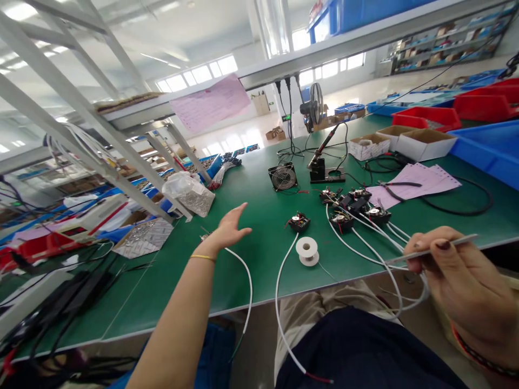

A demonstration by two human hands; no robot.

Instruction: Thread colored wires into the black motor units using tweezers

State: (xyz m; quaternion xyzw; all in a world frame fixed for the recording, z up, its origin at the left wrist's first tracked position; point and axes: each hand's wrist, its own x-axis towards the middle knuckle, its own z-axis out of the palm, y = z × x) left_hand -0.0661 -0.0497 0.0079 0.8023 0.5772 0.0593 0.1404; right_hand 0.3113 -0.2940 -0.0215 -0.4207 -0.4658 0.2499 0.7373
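Observation:
My left hand [232, 229] reaches over the green bench with its fingers stretched out and holds nothing. Behind it, partly hidden by the wrist, a white cable [248, 275] runs out and hangs over the front edge. My right hand [466, 275] pinches slim metal tweezers [458, 241] between thumb and fingers near the right edge. Between the hands stands a white solder spool [307, 252]. Just behind it lies a small black module with wires [298, 222], its white cable drooping off the bench. Several similar modules [343, 220] are clustered further right.
A soldering iron [324, 146] rests in its stand beside a small black fan [283, 177]. Pliers [399, 189] lie on pink papers [430, 181]. White boxes [425, 145] and red bins [425, 118] line the right. A metal frame [121, 156] and a plastic bag [188, 192] stand left.

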